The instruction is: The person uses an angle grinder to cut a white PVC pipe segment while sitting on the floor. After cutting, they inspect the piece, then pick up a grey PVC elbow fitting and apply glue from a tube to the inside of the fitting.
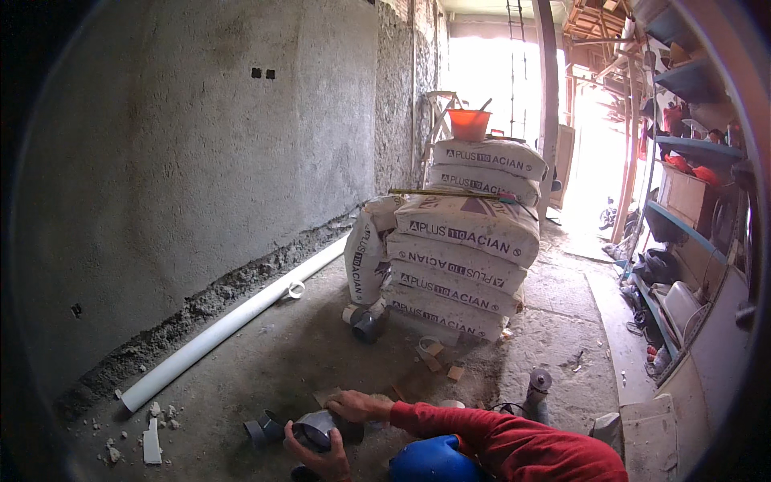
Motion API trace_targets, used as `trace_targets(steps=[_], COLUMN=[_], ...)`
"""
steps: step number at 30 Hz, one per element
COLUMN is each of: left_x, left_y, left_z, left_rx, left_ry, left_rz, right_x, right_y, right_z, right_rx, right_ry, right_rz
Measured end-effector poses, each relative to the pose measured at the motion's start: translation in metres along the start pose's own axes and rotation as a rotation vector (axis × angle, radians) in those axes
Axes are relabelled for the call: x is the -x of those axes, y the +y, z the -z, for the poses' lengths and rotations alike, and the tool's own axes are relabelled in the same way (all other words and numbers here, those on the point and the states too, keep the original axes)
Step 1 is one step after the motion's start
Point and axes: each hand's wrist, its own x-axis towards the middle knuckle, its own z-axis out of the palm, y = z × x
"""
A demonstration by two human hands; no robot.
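Observation:
A dark grey plastic pipe fitting (316, 426) is between my hands, low in the picture. My left hand (325, 462) grips it from the near side, thumb and fingers spread round its round opening. My right hand (360, 406) reaches in from the right in a red sleeve (506, 434), its bent fingers over the fitting's far edge. A small flat tan piece (325, 397) shows by those fingertips; whether they hold it is unclear. Just left on the floor lies another dark grey fitting (263, 430). A rounded blue thing (434, 459) shows below my right forearm.
A long white pipe (241, 329) lies along the rough wall, with a white ring (296, 290) beside it. Stacked bags (458, 257) stand ahead, topped by an orange bucket (469, 124). A cylindrical tool (540, 384) stands right of my arm. Cluttered shelves (683, 217) line the right.

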Motion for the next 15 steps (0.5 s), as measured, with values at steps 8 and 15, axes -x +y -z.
trace_targets(steps=[8,15], left_x=[-0.006,-0.005], left_y=[-0.02,-0.004], left_z=[-0.008,-0.001], left_rx=[0.197,0.149], left_ry=[0.173,0.006], left_rz=[0.203,0.041], right_x=[0.042,-0.023], right_y=[-0.02,0.029], right_z=[-0.028,0.012], right_rx=[0.333,-0.022], right_ry=[0.243,-0.433], right_rz=[0.516,0.16])
